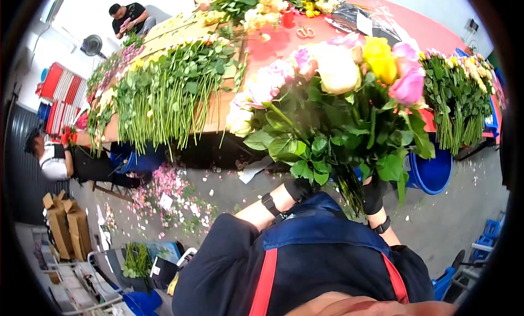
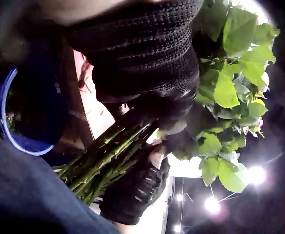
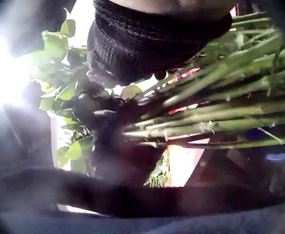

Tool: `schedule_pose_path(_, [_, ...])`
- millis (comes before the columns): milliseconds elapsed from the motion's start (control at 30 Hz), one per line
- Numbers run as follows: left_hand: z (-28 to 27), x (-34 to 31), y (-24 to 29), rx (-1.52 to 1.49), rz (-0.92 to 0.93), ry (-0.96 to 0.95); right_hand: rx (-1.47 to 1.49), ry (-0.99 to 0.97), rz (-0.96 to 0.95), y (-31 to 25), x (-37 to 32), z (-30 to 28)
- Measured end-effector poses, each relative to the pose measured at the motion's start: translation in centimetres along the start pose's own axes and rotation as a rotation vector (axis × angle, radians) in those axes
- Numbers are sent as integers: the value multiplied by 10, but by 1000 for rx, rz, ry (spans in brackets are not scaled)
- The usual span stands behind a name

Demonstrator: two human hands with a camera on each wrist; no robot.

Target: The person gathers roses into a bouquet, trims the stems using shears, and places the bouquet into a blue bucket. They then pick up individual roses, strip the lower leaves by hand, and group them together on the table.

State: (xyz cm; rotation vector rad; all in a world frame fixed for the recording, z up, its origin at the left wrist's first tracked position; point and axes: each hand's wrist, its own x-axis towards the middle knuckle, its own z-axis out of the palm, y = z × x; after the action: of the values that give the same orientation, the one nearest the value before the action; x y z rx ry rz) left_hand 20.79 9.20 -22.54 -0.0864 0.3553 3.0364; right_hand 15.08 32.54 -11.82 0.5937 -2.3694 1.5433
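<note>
A large bunch of roses in cream, yellow and pink stands upright in front of me, its broad leaves hanging below the blooms. My left hand, in a black knit glove, grips the bunch from the left, right under the leaves. From the other side my right hand, gloved the same way, holds the gathered stems. Bare green stems come out below both hands in the left wrist view. In the right wrist view, stems fan out past the right glove. Leaves and gloves hide most of the fingers.
A red-topped table stands ahead, with cut roses along its edge and scissors. Blue bucket stands at right, below more roses. Petals litter the floor. Other people work around the table.
</note>
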Motion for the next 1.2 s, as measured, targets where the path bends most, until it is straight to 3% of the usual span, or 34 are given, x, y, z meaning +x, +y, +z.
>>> schedule_pose_path(33, [-25,-8,-4,-314,-39,77,-47,-42,-42,-4,1,-7])
schedule_pose_path(100, [17,-14,-5,39,16,6,-137,-124,-129,-10,11,-21])
schedule_pose_path(167, [34,-18,-10,203,55,-21,-108,-201,-159,-16,16,-19])
schedule_pose_path(300, [41,-21,-17,411,124,-24,399,-372,88,-26,14,17])
schedule_pose_path(333, [44,-21,-19,474,142,-21,393,-423,71,-28,18,18])
schedule_pose_path(467, [59,-27,-28,986,242,-30,-340,-536,-538,-20,61,10])
schedule_pose_path(500, [61,-29,-31,730,211,-82,-329,-522,-593,-32,67,2])
schedule_pose_path(567, [153,-36,-29,676,283,213,-308,-490,-703,-61,81,-12])
schedule_pose_path(667, [191,17,-43,1035,381,568,-137,-577,-681,-50,93,-18])
schedule_pose_path(700, [183,27,-38,951,373,448,-56,-612,-662,-44,101,-20])
schedule_pose_path(767, [157,48,-30,747,390,232,186,-628,-606,-11,119,-18])
schedule_pose_path(800, [140,58,-28,628,415,129,370,-783,-386,9,137,-22])
schedule_pose_path(833, [148,66,-31,556,511,225,564,-929,-157,33,158,-25])
schedule_pose_path(900, [161,81,-38,479,734,477,474,-866,353,98,208,-39])
schedule_pose_path(933, [146,80,-32,436,755,488,145,-678,-165,168,236,-59])
schedule_pose_path(967, [132,77,-29,396,790,505,97,-552,160,226,255,-80])
schedule_pose_path(1000, [132,77,-31,448,878,681,-152,-445,183,267,283,-105])
schedule_pose_path(1067, [122,70,-28,406,954,768,-600,-424,50,314,315,-154])
schedule_pose_path(1167, [74,32,-37,376,905,787,-789,-639,-23,344,341,-179])
schedule_pose_path(1200, [71,32,-45,334,981,858,-819,-707,-31,346,344,-182])
